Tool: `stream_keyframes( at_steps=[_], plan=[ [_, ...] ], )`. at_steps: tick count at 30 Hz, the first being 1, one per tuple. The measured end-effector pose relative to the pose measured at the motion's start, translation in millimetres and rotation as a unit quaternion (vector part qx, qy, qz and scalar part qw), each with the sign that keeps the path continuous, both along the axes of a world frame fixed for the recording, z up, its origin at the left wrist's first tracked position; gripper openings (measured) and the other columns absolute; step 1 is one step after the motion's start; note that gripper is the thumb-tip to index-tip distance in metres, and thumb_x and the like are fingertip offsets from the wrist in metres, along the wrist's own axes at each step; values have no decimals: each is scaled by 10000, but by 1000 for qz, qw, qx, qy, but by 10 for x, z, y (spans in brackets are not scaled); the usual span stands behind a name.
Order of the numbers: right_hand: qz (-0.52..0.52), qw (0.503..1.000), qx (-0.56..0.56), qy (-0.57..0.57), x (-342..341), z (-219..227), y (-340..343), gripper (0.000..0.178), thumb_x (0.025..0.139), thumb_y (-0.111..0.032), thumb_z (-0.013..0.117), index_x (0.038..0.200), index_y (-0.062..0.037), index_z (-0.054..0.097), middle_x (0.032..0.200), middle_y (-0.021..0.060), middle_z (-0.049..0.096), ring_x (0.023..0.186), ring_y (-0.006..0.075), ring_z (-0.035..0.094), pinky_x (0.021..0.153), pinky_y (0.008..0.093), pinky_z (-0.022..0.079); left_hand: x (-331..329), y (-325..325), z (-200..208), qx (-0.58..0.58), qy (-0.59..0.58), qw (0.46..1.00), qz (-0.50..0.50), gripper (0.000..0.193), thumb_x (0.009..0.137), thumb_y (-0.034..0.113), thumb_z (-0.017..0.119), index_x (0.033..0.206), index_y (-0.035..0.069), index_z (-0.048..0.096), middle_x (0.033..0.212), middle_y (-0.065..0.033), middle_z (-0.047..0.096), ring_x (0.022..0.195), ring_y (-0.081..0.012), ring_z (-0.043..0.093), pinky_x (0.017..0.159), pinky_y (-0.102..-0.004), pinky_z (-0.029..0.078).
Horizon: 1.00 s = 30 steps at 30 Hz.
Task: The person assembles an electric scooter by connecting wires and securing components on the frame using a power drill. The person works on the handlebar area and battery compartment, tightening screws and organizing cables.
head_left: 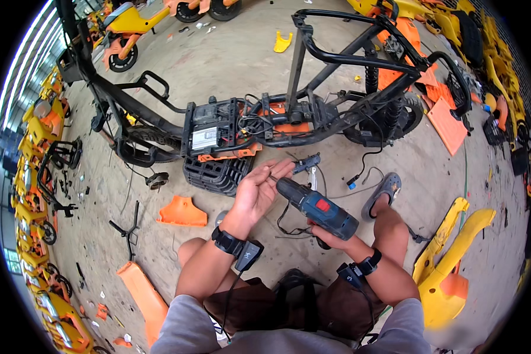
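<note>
At the left, an orange panel (183, 212) lies on the floor. Next is the person's left hand (257, 192), palm turned up, its fingers beside the front tip of the drill (318, 207); whether they pinch the tip, one cannot tell. The drill is in front of the black scooter frame (289, 141), apart from it. The right hand (331, 237) is closed around the drill's handle. With fingers so near the tip, the trigger should be left unpressed and the drill kept steady.
</note>
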State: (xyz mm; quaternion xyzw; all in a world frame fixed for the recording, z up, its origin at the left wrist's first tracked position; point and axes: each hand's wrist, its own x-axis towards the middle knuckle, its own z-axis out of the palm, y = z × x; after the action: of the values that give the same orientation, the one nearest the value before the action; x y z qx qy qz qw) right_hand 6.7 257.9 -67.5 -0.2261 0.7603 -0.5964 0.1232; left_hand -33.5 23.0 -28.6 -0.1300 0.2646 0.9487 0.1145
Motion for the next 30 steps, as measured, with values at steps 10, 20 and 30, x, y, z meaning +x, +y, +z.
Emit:
stream_keyframes(
  at_steps=[10,20,30],
  plan=[
    [-13,996,0,85,-6,-118,3,181,684,-89,709,825,-44,605,704,109,610,633,291,610,615,357,500,-9,76,14,-1,-34,999,33,169,1014,90,346,1037,-8,481,1367,-308,445,1272,-394,475,1070,-470,417],
    [-18,995,6,93,-26,-94,-4,167,680,-91,695,809,-43,601,699,116,611,619,312,616,597,366,498,-16,91,-54,13,-46,998,47,169,1019,92,350,1033,-14,481,1361,-289,457,1255,-390,492,1073,-463,423],
    [7,995,6,95,-42,-71,11,227,666,-109,731,822,-27,589,734,138,612,652,353,611,622,379,501,-34,89,-81,16,-61,997,34,167,1021,92,356,1014,-16,484,1364,-290,452,1252,-381,496,1068,-459,430]
  ],
)
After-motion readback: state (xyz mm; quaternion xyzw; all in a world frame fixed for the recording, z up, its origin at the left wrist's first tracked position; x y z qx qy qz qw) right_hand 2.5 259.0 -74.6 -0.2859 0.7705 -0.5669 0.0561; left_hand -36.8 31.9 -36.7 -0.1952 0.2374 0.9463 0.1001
